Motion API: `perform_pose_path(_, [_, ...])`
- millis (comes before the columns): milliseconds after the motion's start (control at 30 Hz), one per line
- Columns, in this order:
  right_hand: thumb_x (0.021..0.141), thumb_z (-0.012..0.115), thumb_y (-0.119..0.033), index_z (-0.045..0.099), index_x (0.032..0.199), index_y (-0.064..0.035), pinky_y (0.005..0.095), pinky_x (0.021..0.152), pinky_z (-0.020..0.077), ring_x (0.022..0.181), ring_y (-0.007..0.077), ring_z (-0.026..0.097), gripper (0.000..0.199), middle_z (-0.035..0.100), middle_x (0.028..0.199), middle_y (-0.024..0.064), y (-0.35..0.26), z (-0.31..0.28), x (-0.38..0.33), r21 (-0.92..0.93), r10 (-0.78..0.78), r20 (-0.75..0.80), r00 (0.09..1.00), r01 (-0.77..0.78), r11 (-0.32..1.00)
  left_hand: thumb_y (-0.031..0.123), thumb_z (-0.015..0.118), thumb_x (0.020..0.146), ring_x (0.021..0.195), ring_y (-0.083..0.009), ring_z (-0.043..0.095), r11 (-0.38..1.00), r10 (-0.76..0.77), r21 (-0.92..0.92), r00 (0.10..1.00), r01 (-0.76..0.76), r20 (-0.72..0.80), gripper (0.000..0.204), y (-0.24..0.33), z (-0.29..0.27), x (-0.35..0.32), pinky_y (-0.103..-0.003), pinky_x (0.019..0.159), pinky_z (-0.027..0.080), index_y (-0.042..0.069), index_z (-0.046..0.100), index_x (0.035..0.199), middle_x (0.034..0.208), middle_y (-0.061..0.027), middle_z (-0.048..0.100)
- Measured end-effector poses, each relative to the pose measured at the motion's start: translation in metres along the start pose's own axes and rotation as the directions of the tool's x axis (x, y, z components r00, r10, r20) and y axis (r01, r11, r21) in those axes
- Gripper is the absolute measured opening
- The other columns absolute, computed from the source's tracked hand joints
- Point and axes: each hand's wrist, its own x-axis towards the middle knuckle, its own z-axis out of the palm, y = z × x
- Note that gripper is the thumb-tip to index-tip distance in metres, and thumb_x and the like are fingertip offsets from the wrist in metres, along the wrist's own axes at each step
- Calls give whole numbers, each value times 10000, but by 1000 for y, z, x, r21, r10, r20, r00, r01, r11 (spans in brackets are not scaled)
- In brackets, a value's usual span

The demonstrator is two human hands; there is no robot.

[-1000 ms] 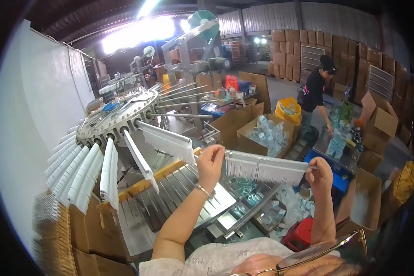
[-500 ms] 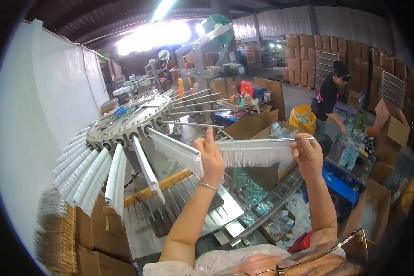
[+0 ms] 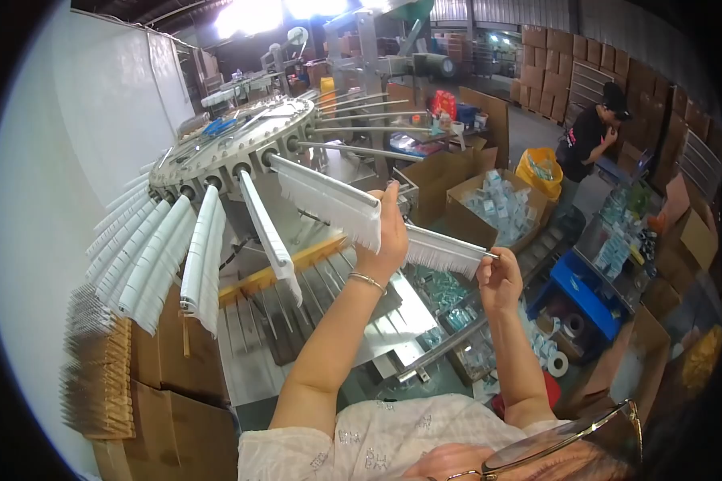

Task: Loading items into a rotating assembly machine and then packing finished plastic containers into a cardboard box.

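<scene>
A warehouse floor stacked with brown cartons (image 3: 565,68) surrounds a round machine (image 3: 225,148) whose metal spokes fan out over a steel worktop (image 3: 377,337); a co-worker (image 3: 590,136) in black stands well apart at the far side. The long white fringed strip (image 3: 337,204), held free in the air a second ago, now sits with its far end on a spoke at the hub; the left hand (image 3: 389,232) is clamped around its middle, the right hand (image 3: 499,276) pinches its near tip; judging by this, the strip is being slid home beside the loaded spokes.
</scene>
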Motion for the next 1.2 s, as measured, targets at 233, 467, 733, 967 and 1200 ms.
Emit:
perform_pose_path(233, [782, 444, -146, 530, 859, -22, 241, 473, 364, 524, 147, 478, 169, 561, 666, 115, -23, -7, -29, -58, -37, -148, 988, 29, 998, -10, 499, 708, 876, -293, 429, 997, 74, -35, 989, -70, 131, 351, 30, -9, -11, -384, 798, 332, 19, 499, 1058, 911, -133, 452])
perform_pose_path(467, [776, 462, -152, 507, 816, -29, 222, 462, 356, 517, 126, 459, 137, 528, 664, 71, -59, -26, -63, -172, -158, -233, 960, 119, 978, 43, 547, 687, 819, -290, 501, 817, 454, -495, 858, -295, 238, 281, 69, -42, -61, -398, 752, 384, 29, 546, 968, 901, -141, 521])
perform_pose_path(733, [837, 424, -141, 484, 860, -11, 183, 517, 371, 583, 92, 441, 145, 470, 754, 41, -127, -77, -122, -216, -268, -94, 959, 243, 946, 47, 535, 694, 867, -334, 470, 966, -155, 256, 735, -26, 660, 241, -47, -84, -136, -381, 711, 414, -16, 540, 926, 946, -184, 497])
perform_pose_path(967, [815, 438, -158, 503, 861, -21, 199, 450, 339, 508, 120, 442, 159, 545, 723, 84, -105, -84, -129, -155, -192, -219, 957, 160, 975, 302, 557, 769, 891, -331, 448, 840, -130, 466, 732, -277, 669, 419, -106, -77, -161, -368, 803, 387, -41, 502, 1002, 973, -181, 487])
perform_pose_path(1200, [795, 444, -161, 494, 829, -41, 218, 451, 342, 472, 129, 447, 135, 541, 661, 82, -95, -73, -134, -163, -189, -257, 948, 150, 975, 184, 600, 686, 786, -272, 478, 987, 80, 42, 701, -156, 709, 268, -32, -98, -164, -337, 707, 421, 30, 556, 900, 872, -101, 525])
